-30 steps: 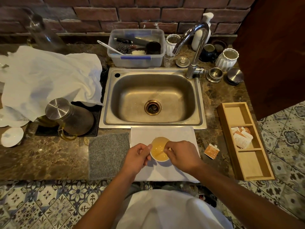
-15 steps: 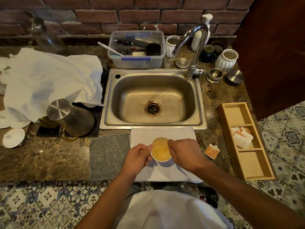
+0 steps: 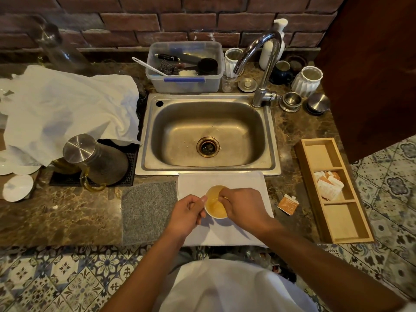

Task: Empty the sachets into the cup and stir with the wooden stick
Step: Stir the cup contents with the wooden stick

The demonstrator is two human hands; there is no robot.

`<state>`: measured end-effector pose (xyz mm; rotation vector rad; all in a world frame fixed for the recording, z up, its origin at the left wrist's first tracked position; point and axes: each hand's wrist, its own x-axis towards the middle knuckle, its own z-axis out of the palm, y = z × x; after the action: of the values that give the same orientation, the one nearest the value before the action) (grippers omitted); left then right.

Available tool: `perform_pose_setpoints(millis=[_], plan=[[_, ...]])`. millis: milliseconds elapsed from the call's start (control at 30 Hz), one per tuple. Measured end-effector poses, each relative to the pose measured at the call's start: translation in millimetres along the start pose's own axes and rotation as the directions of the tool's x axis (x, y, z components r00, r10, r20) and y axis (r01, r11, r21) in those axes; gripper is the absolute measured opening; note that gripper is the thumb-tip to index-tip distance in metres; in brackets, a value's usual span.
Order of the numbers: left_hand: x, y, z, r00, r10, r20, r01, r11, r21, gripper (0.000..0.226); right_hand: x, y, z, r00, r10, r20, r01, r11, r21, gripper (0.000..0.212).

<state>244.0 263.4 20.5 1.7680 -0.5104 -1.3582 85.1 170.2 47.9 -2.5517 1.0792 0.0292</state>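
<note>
A small white cup [image 3: 212, 213] of yellowish liquid stands on a white cloth [image 3: 225, 180] in front of the sink. My left hand [image 3: 188, 212] grips the cup's left side. My right hand [image 3: 244, 208] hovers over the right rim, its fingertips pinched on the thin wooden stick [image 3: 216, 198]. Only a pale bit of the stick shows, dipping into the liquid. A torn orange sachet [image 3: 288, 204] lies on the counter right of the cloth. Several more sachets [image 3: 329, 185] sit in the middle compartment of a wooden box [image 3: 342, 221].
A steel sink [image 3: 209, 134] with a tap [image 3: 262, 64] lies just beyond the cloth. A grey mat [image 3: 148, 210] is left of the cup. A glass jug with a steel lid [image 3: 94, 161] and a crumpled white cloth [image 3: 67, 109] are at the left.
My right hand's pinched fingers have shifted a little around the cup's rim, toward its far side. My left hand keeps its hold on the cup.
</note>
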Motion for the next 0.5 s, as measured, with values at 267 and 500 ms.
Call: perform_pose_setpoints(millis=[267,500], plan=[[-1.6,-0.4,-0.5,1.000,-0.001,-0.009,0.001,1.000,-0.002,0.028,-6.5,9.5,-2.0,0.999,-0.012,-0.042,0.011,0.999,-0.038,0.030],[0.1,-0.5,0.6,1.000,0.023,-0.008,-0.023,1.000,-0.014,0.029,-5.3,0.7,2.4,0.996,0.054,-0.064,-0.054,0.999,-0.003,0.035]])
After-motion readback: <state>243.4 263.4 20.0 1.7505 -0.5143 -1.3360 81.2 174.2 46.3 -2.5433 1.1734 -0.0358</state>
